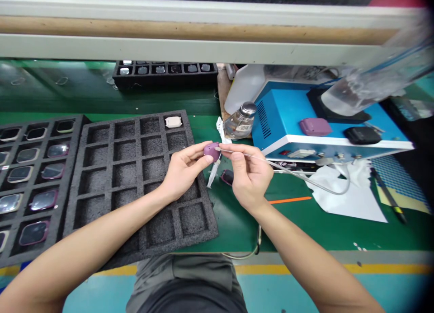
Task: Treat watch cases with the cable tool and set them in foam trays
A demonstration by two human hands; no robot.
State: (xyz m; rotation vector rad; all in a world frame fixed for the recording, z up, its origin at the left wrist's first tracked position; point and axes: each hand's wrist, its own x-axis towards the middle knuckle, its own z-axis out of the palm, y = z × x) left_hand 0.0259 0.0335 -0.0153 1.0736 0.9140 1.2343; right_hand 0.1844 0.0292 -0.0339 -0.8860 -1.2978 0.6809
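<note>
Between the thumb and fingers of my left hand (pixel 186 168) is a small purple watch case (pixel 210 152), held over the right edge of a black foam tray (pixel 132 190). My right hand (pixel 251 177) pinches the end of a thin grey tube (pixel 288 170), and its tip meets or nearly meets the case's right side. That tube curves back to the front of a blue machine (pixel 278 116). Below the hands lie a syringe (pixel 213 174) and a dark-faced watch piece with a purple edge (pixel 227 176), partly hidden by my right hand. One pale case (pixel 173 122) sits in the tray's far right pocket.
Another foam tray (pixel 76 139) at left holds several watch pieces; a further one (pixel 162 80) stands behind. A glass bottle (pixel 240 121) is beside the machine, which carries a purple case (pixel 315 126) and a black one (pixel 362 135). An orange strip (pixel 290 200) and white paper (pixel 339 204) lie right.
</note>
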